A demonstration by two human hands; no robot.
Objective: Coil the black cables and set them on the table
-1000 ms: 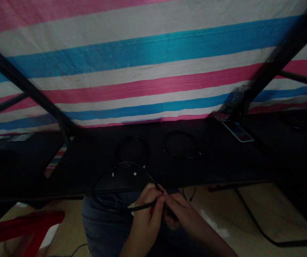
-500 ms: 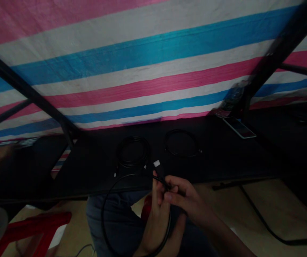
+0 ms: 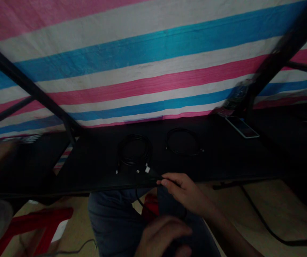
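Observation:
My right hand (image 3: 184,191) pinches a black cable just behind its plug (image 3: 147,169), whose pale flat end points left above the table's front edge. The rest of this black cable (image 3: 140,201) hangs in a curve over my lap and passes behind my left hand (image 3: 165,235). That hand is low in front of my legs, fingers bent and smeared by motion; whether it grips the cable is hidden. Past the plug, a coiled black cable (image 3: 119,151) with pale-tipped ends lies on the black table (image 3: 94,160). Right of it lies a thinner coiled cable (image 3: 166,137).
A phone (image 3: 242,127) lies at the table's back right, beside a clear plastic bottle (image 3: 235,98). Dark slanted metal bars frame both sides before a striped sheet (image 3: 153,46). At far left is another person's hand (image 3: 2,155); below it, a red stool (image 3: 39,223).
My left hand has come away from the plug and dropped toward my lap. In my right hand the plug has tipped left and lower, and the cable loop has shifted right.

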